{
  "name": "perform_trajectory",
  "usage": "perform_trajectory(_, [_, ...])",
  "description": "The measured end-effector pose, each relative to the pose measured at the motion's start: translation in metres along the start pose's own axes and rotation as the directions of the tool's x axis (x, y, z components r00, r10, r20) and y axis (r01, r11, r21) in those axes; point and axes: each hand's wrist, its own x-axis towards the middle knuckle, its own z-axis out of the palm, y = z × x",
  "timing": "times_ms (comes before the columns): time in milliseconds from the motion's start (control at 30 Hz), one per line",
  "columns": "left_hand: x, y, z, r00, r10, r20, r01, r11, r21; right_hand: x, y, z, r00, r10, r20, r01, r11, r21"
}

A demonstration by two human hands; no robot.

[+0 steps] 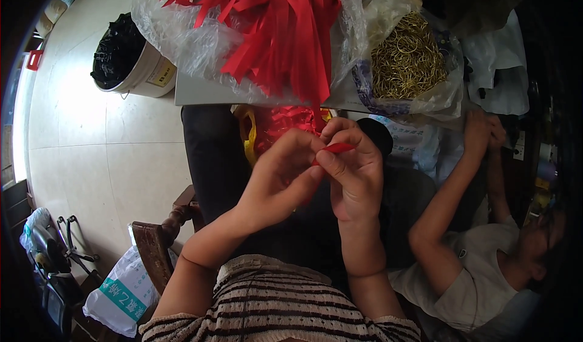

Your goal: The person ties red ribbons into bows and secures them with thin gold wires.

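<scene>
Both my hands meet over my lap, pinching one red ribbon (340,148). My left hand (282,172) has its fingertips closed at the ribbon's left part. My right hand (355,169) presses the ribbon between thumb and curled fingers, and a short folded piece shows above the thumb. Just beyond my fingers, a heap of red ribbon strips (279,32) lies on a clear plastic bag (200,57), with some strips hanging over the table edge. Under that edge, a yellow-rimmed bag (247,132) holds more red material, partly hidden by my hands.
An open plastic bag of gold-coloured wire rings (408,57) sits on the table (206,93), right of the ribbons. A bin (143,69) with a black liner stands on the floor at left. A wooden chair arm (155,251) is beside me. A co-worker (467,257) sits at right.
</scene>
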Motion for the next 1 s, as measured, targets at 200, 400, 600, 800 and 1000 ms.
perform_trajectory(200, [-0.012,-0.003,-0.009,0.976,-0.198,0.092,0.19,0.978,0.085,0.012,-0.013,-0.023,0.988,-0.126,-0.084,0.124,0.992,-0.031])
perform_trajectory(400, [-0.014,-0.008,-0.01,0.996,-0.077,-0.046,0.079,0.996,0.046,-0.002,-0.002,-0.013,0.747,-0.664,-0.028,0.464,0.552,-0.692])
perform_trajectory(600, [-0.011,-0.005,-0.007,0.991,0.106,-0.077,-0.091,0.981,0.17,-0.008,-0.013,0.0,0.898,-0.338,0.283,0.413,0.421,-0.808])
perform_trajectory(800, [-0.008,0.009,-0.01,0.983,0.145,-0.116,-0.088,0.914,0.395,0.0,-0.022,-0.012,0.844,-0.254,0.473,0.534,0.307,-0.788])
perform_trajectory(1000, [0.003,0.011,-0.015,1.0,0.009,0.008,-0.009,1.0,0.024,-0.017,-0.033,-0.008,0.611,-0.297,0.734,0.586,-0.453,-0.672])
